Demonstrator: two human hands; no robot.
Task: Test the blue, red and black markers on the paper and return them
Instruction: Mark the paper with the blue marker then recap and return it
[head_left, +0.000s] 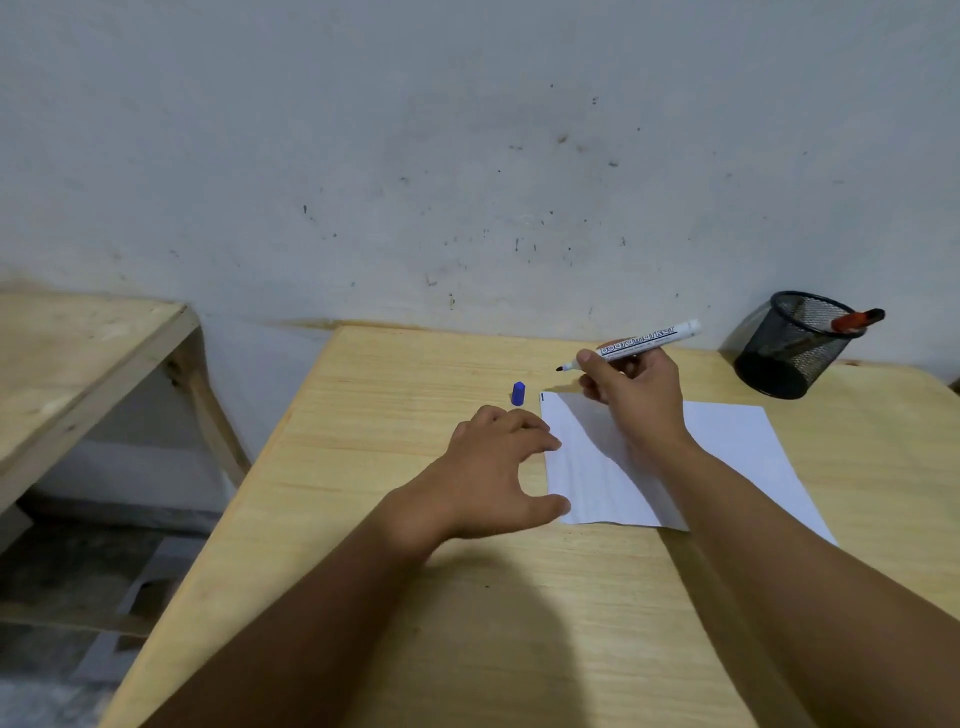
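My right hand (631, 395) holds an uncapped white board marker (641, 340) above the far left corner of the white paper (727, 457), tip pointing left and off the sheet. A short dark mark sits at the paper's far left corner. The marker's blue cap (518, 393) stands upright on the wooden table, just left of the paper. My left hand (498, 467) rests with fingers spread, fingertips on the paper's left edge. A red marker (854, 319) leans in the black mesh pen holder (792, 345) at the back right. No black marker is visible.
The wooden table (415, 571) stands against a grey wall. A second wooden table (78, 353) stands to the left across a gap, with the floor below.
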